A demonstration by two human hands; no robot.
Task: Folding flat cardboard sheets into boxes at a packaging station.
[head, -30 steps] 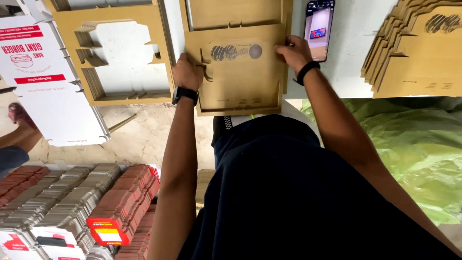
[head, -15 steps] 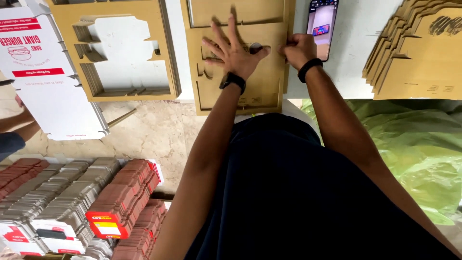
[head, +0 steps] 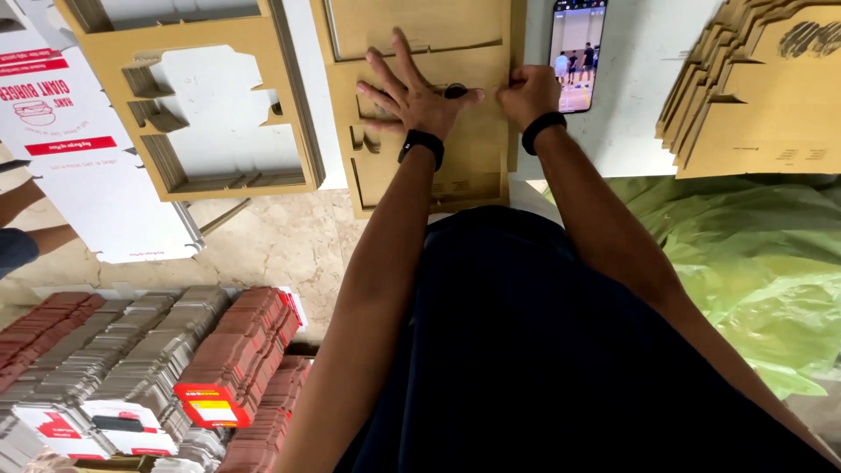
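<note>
Brown die-cut cardboard covers most of the white work surface. Largest below it is a crumpled green plastic sheet at the right, spreading under the table edge. At lower left, rows of flattened red and grey cartons lie packed side by side on the floor, one bundle showing a red and yellow end label. A white printed box blank hangs off the table's left end, and next to it lies a leftover cardboard frame with its shape punched out, so the white surface shows through the hole. A stack of brown flat blanks sits at the far right, edges fanned in steps.

Directly ahead lies the brown cardboard sheet being worked, flat on the table between the frame and a smartphone, whose lit screen shows people on a court. The left hand presses flat on this sheet with fingers spread wide, gripping nothing, a black band on its wrist. The right hand, also wearing a black wristband, is curled into a loose fist at the sheet's right edge, fingertips pinching the cardboard there, just beside the phone. Another person's forearm shows at the far left edge.
</note>
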